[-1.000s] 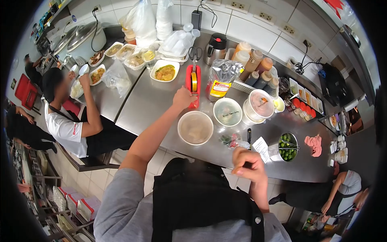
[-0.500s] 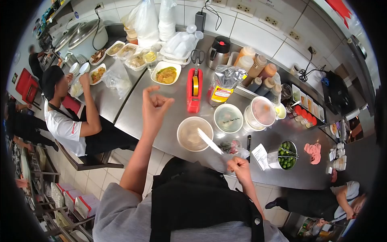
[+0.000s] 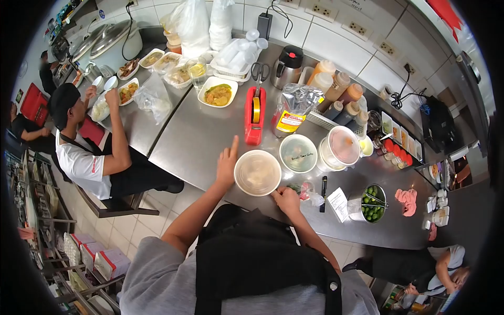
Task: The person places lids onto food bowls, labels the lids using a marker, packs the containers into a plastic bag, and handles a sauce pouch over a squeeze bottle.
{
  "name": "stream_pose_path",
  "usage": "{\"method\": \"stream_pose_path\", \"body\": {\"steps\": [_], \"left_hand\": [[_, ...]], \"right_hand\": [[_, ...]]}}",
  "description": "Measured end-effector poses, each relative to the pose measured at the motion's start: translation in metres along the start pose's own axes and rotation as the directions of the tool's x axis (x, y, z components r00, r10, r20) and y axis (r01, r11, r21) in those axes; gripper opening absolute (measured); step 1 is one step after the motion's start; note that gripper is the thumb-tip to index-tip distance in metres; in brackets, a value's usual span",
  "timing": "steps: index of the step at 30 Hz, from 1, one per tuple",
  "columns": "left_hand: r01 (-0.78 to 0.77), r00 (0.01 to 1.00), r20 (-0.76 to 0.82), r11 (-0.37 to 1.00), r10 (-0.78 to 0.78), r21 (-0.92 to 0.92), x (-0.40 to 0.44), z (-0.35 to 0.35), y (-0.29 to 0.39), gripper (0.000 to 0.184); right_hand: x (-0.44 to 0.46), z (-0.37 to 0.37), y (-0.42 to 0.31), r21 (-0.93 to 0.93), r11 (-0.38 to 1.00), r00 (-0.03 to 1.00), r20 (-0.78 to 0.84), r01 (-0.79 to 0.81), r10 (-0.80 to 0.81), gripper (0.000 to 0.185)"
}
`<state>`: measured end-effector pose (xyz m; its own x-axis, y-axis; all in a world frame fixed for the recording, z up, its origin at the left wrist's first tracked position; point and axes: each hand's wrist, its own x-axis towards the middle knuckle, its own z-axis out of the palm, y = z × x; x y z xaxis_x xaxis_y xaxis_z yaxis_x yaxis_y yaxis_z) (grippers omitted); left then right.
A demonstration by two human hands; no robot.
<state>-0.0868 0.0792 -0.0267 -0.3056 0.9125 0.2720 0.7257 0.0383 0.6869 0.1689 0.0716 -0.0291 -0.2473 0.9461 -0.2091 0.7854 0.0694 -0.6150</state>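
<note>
- Sitting far left of the tub (image 3: 257, 173): a person (image 3: 86, 157) in white shirt and black cap, forearms raised over the counter (image 3: 181, 149).
- Bag (image 3: 154, 100): translucent plastic, crumpled; well to the left of the tub and beyond it.
- Bowl (image 3: 208, 83): white, containing yellow food; beyond the tub and to its left.
- Left hand (image 3: 227, 165): at the left wall of the tub, partly unfolded, forefinger straight and directed away from the body. Whether the palm touches the wall cannot be told.
- Dispenser (image 3: 254, 126): red, with a yellow roll; directly beyond the tub, its near end apart from the rim. Scissors (image 3: 260, 70) stand at its far end, handles upward.
- Tub: round, pale, upright on the counter between the two hands.
- Right hand (image 3: 287, 200): narrow, fingers curled, tips at the near right rim of the tub. Whether anything is pinched cannot be told.
- Flask (image 3: 286, 71): steel and black; well beyond the tub, slightly right.
- Pouch (image 3: 289, 115): silver, yellow label; beyond the tub, to its right.
- Marked tub (image 3: 298, 144): just right of the tub, handwriting on top.
- Marker (image 3: 323, 194): black; right of the tub.
- Slip (image 3: 337, 205): white, printed; farther right of the tub than the marker.
- Pail (image 3: 356, 209): metal, holding green fruit (image 3: 374, 202); well right of the tub.
- Cloth (image 3: 406, 202): pink, bunched; right of the tub, past the pail.
</note>
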Motion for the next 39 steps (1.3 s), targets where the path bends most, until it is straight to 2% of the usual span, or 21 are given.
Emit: {"method": "stream_pose_path", "body": {"steps": [1, 2, 3, 5, 6, 7, 8, 10, 14, 16, 20, 22, 23, 24, 26, 27, 30, 32, 36, 38, 39], "left_hand": [[-0.201, 0.973, -0.024, 0.897, 0.229, 0.393, 0.001, 0.000, 0.001, 0.077], [-0.200, 0.973, -0.026, 0.898, 0.228, 0.393, 0.002, -0.002, -0.006, 0.077], [-0.201, 0.978, 0.002, 0.931, 0.210, 0.305, 0.006, -0.003, -0.020, 0.064], [-0.210, 0.978, 0.033, 0.955, 0.207, 0.208, 0.018, -0.012, -0.026, 0.057], [0.151, 0.969, 0.238, 0.930, -0.072, -0.336, 0.020, -0.025, -0.018, 0.060], [0.548, 0.822, 0.538, 0.517, -0.187, -0.657, 0.018, -0.036, -0.011, 0.068], [0.552, 0.820, 0.540, 0.517, -0.191, -0.655, 0.014, -0.042, -0.002, 0.068], [0.503, 0.725, 0.681, 0.754, -0.102, -0.423, 0.000, -0.049, 0.020, 0.079], [0.463, 0.804, 0.573, 0.770, -0.157, -0.439, -0.016, -0.062, 0.050, 0.079], [0.511, 0.752, 0.658, 0.668, -0.042, -0.541, -0.017, -0.065, 0.045, 0.078], [0.565, 0.767, 0.639, 0.533, -0.059, -0.629, -0.031, -0.058, 0.035, 0.071], [0.720, 0.691, 0.722, -0.119, 0.036, -0.684, -0.043, -0.059, 0.036, 0.066], [0.698, 0.704, 0.710, -0.176, -0.006, -0.694, -0.049, -0.053, 0.033, 0.066], [0.703, 0.700, 0.714, -0.174, -0.006, -0.690, -0.053, -0.051, 0.033, 0.066], [0.658, 0.718, 0.695, -0.279, -0.047, -0.699, -0.057, -0.049, 0.033, 0.069], [0.646, 0.729, 0.681, -0.257, -0.071, -0.718, -0.058, -0.049, 0.035, 0.072], [0.617, 0.741, 0.666, -0.299, -0.089, -0.727, -0.059, -0.052, 0.038, 0.071], [0.576, 0.763, 0.638, -0.335, -0.109, -0.746, -0.058, -0.058, 0.038, 0.072], [0.527, 0.785, 0.605, -0.367, -0.135, -0.766, -0.051, -0.066, 0.037, 0.075], [0.562, 0.772, 0.627, -0.354, -0.100, -0.748, -0.050, -0.065, 0.038, 0.076], [0.595, 0.757, 0.650, -0.339, -0.067, -0.728, -0.050, -0.064, 0.039, 0.076]], "right_hand": [[-0.001, 0.000, 0.000, 0.001, 1.000, 0.999, 0.029, -0.021, 0.021, 0.043], [-0.003, 0.000, 0.001, 0.000, 1.000, 0.999, 0.029, -0.019, 0.019, 0.043], [-0.003, 0.000, 0.003, -0.011, 1.000, 0.999, 0.039, -0.019, 0.020, 0.042], [0.000, -0.003, 0.003, -0.022, 0.999, 0.999, 0.035, -0.024, 0.025, 0.042], [-0.002, -0.002, 0.000, -0.031, 0.999, 0.999, 0.018, -0.030, 0.031, 0.041], [-0.005, -0.001, 0.000, -0.041, 0.998, 0.999, 0.007, -0.037, 0.037, 0.040], [-0.005, 0.000, 0.000, -0.040, 0.998, 0.999, 0.011, -0.039, 0.039, 0.040], [-0.004, 0.000, 0.000, -0.018, 0.999, 0.999, 0.001, -0.047, 0.047, 0.039], [-0.003, 0.001, 0.003, -0.006, 0.995, 0.995, 0.032, -0.099, 0.099, 0.036], [-0.003, 0.000, 0.004, -0.005, 0.998, 0.998, 0.007, -0.065, 0.065, 0.034], [-0.002, -0.010, -0.001, -0.027, 1.000, 0.999, 0.045, -0.012, 0.013, 0.037], [0.000, -0.023, -0.004, 0.016, 0.999, 0.970, 0.235, 0.051, -0.054, 0.041], [0.005, -0.021, 0.006, 0.185, 0.980, 0.935, 0.327, 0.078, -0.137, 0.043], [0.004, -0.025, 0.004, 0.188, 0.979, 0.936, 0.327, 0.073, -0.133, 0.043], [0.004, -0.033, -0.003, 0.475, 0.880, 0.869, 0.446, -0.029, -0.213, 0.041], [0.006, -0.032, 0.001, 0.477, 0.879, 0.870, 0.444, -0.028, -0.213, 0.041], [0.008, -0.032, 0.009, 0.414, 0.910, 0.919, 0.365, -0.015, -0.151, 0.039], [-0.002, -0.039, 0.002, 0.579, 0.803, 0.958, 0.284, -0.142, -0.036, 0.033], [-0.019, -0.043, -0.015, 0.688, 0.717, 0.976, 0.210, -0.110, -0.052, 0.034], [-0.033, -0.054, -0.057, 0.905, 0.424, 0.999, 0.042, -0.034, -0.010, 0.045], [-0.034, -0.053, -0.066, 0.905, 0.423, 0.999, 0.039, -0.033, -0.006, 0.045]]}}
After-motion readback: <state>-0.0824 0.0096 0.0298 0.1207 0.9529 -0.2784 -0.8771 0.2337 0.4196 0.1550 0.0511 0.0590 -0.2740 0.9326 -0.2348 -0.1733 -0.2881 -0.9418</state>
